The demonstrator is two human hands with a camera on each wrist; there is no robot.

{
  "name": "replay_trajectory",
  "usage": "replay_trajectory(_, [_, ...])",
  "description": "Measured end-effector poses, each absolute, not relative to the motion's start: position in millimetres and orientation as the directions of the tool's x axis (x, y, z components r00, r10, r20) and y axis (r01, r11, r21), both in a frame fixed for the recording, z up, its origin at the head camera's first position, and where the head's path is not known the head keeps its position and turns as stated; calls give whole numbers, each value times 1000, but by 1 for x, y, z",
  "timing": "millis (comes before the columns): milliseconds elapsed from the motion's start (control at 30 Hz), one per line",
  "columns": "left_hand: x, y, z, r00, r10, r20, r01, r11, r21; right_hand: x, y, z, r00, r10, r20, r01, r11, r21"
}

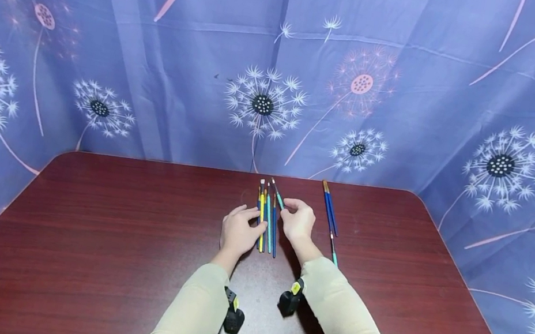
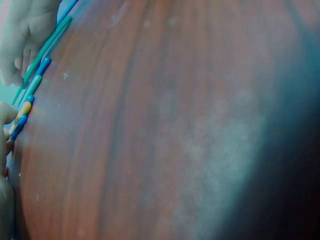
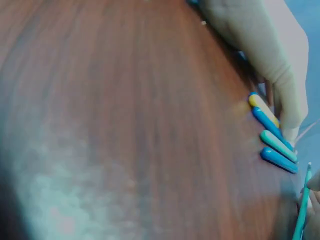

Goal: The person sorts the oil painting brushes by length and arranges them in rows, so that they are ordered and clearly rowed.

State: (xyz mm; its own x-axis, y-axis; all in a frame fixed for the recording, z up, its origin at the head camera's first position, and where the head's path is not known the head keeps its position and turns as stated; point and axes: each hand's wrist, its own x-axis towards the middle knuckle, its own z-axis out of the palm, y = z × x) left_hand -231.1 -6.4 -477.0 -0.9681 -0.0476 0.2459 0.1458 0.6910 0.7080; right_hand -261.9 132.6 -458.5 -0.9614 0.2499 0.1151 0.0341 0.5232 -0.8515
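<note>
A row of slim paintbrushes lies side by side at the table's back middle, among them a yellow paintbrush, a teal paintbrush and a dark blue paintbrush. My left hand rests over the row's left side, its thumb and forefinger spread and touching the brushes by the yellow one. To the right of the row, my right hand pinches another teal paintbrush between thumb and fingers, bristle end pointing away. The right wrist view shows this held teal brush beside the rounded handle ends of the row.
Right of the right hand lie two blue paintbrushes, close together. Nearer, a teal-handled paintbrush is partly hidden by the right sleeve. A blue dandelion-print cloth hangs along the back and sides of the dark red wooden table.
</note>
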Motion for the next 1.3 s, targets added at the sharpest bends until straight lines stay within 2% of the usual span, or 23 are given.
replay_trajectory(200, [-230, -7, -478, -959, -44, 279, 171, 695, 698, -263, 135, -454, -953, 303, -26, 122, 305, -944])
replay_trajectory(400, [-229, -7, -476, -962, -44, 271, 164, 703, 693, -262, 140, -450, -942, 309, -128, 167, 102, -981])
replay_trajectory(767, [-230, -6, -475, -963, -31, 268, 166, 716, 678, -265, 154, -449, -934, 306, -187, 169, -83, -982])
replay_trajectory(1067, [-229, -6, -475, -960, -32, 278, 173, 713, 680, -261, 167, -446, -940, 233, -250, 192, -244, -951])
replay_trajectory(1300, [-229, -6, -477, -957, -36, 288, 179, 708, 683, -257, 176, -443, -933, 175, -315, 254, -300, -919])
